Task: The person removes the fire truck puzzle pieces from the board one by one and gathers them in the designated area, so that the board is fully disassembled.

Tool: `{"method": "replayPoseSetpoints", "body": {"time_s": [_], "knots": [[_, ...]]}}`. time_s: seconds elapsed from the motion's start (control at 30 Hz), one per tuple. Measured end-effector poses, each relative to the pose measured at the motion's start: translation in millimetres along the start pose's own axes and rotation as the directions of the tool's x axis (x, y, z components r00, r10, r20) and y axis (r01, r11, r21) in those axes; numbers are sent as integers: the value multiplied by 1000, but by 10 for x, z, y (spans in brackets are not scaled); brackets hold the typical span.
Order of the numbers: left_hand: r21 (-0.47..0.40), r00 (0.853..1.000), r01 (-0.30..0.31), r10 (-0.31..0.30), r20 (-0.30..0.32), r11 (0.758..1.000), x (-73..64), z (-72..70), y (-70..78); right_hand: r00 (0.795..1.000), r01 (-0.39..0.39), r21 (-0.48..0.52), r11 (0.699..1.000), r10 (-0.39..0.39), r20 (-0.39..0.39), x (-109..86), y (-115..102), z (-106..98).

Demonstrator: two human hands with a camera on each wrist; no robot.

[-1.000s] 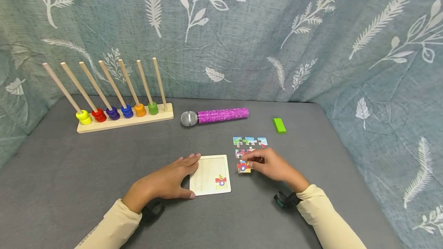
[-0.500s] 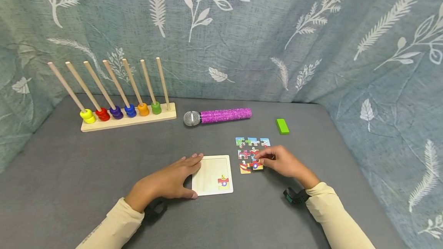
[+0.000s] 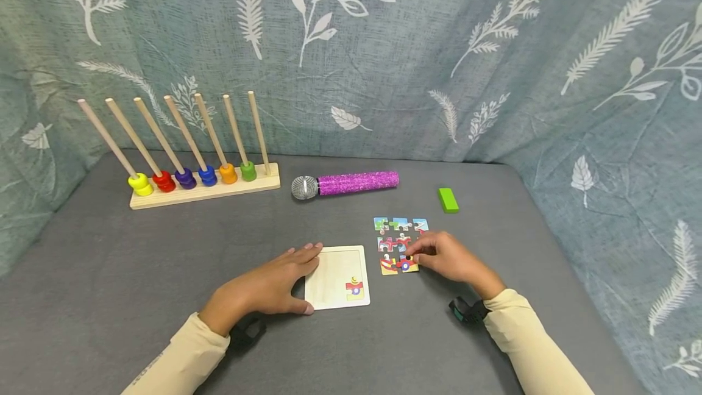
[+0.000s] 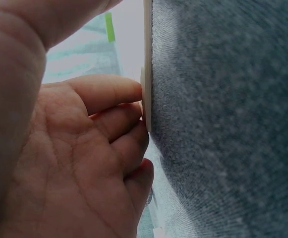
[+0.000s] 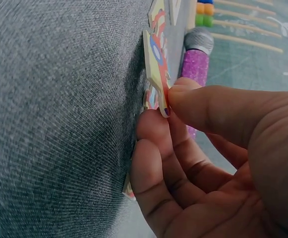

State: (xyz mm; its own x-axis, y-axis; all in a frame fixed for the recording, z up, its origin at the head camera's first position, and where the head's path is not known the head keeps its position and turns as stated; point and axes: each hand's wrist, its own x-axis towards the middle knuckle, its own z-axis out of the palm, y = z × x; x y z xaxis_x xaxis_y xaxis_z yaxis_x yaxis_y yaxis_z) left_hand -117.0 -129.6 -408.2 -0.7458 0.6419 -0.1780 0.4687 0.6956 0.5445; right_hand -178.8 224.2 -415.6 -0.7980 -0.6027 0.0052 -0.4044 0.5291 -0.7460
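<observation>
My left hand (image 3: 269, 285) rests on the left side of a square wooden puzzle tray (image 3: 329, 279), fingers at its far corner and thumb at its near corner. Inside the tray's lower right corner lies one puzzle piece (image 3: 354, 290) in red and yellow. Between thumb and fingertips, my right hand (image 3: 446, 258) pinches another puzzle piece (image 5: 156, 54), red and yellow with a blue ring. It sits right beside a red-and-yellow striped piece (image 3: 388, 266). Several more puzzle pieces (image 3: 400, 224) lie in rows behind, partly covered by the right fingers.
A pink glittery microphone (image 3: 356, 183) lies toward the back of the grey table (image 3: 351, 352). At the back left stands a wooden peg stand (image 3: 205, 194) with coloured rings. A green block (image 3: 448, 200) lies at the back right, before a patterned curtain (image 3: 384, 114).
My right hand has moved right with the pinched piece, uncovering the striped piece, then shifted slightly beside it. The left hand stays on the tray; the head view has shifted a little.
</observation>
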Motion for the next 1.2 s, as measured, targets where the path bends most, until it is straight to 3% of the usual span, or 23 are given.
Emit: {"method": "replayPoseSetpoints", "body": {"time_s": [0.3,0.57,0.8,0.97,1.2], "knots": [[-6,999,23,-23,24,1000,11,-39,7,999,0,-49,999,-2,-43,33,-14,-40],[10,999,-35,35,-11,999,47,-68,41,999,-8,-90,996,5,-36,74,-137,-44],[-18,992,-126,125,-32,992,100,-21,104,1000,-10,-45,999,11,8,116,-268,45],[23,986,-163,163,-32,986,129,44,142,999,29,-13,1000,-28,37,143,-349,139],[8,991,-135,135,15,991,178,76,177,994,77,33,997,-79,76,172,-436,251]]}}
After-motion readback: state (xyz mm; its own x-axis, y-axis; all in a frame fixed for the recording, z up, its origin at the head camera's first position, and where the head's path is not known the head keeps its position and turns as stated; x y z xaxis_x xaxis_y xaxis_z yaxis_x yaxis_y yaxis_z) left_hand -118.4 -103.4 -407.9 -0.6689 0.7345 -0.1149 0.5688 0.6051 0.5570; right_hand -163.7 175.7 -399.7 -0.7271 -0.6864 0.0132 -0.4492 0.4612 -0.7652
